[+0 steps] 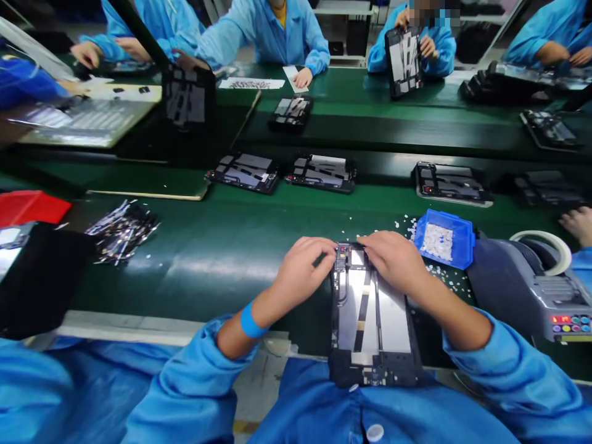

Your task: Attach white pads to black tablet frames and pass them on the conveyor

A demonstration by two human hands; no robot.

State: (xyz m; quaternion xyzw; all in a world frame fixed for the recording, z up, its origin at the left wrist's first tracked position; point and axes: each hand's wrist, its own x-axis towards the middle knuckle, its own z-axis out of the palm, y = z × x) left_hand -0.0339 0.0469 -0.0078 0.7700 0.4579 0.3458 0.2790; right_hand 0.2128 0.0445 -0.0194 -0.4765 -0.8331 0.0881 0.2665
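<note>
An opened tablet (393, 308) lies before me with its silver battery plates, dark flex cables and small boards exposed. Its lower end reaches over the table's front edge, against my blue coat. My left hand (303, 271) has its thumb and fingertips closed on the tablet's top left corner. At the top right corner, my right hand (393, 262) bends over the frame, fingers drawn together; whatever its fingertips pinch is hidden. Just right of that hand stands a blue tray (467, 243) with small white pieces, more of them scattered around it.
A tape dispenser (513, 290) with a tape roll (562, 256) stands at right. Leftward lie a pile of thin strips (124, 231) and a red bin (32, 206). More opened tablets (247, 171) line the green belt. Across it, co-workers in blue coats handle parts; one lifts a tablet (404, 61).
</note>
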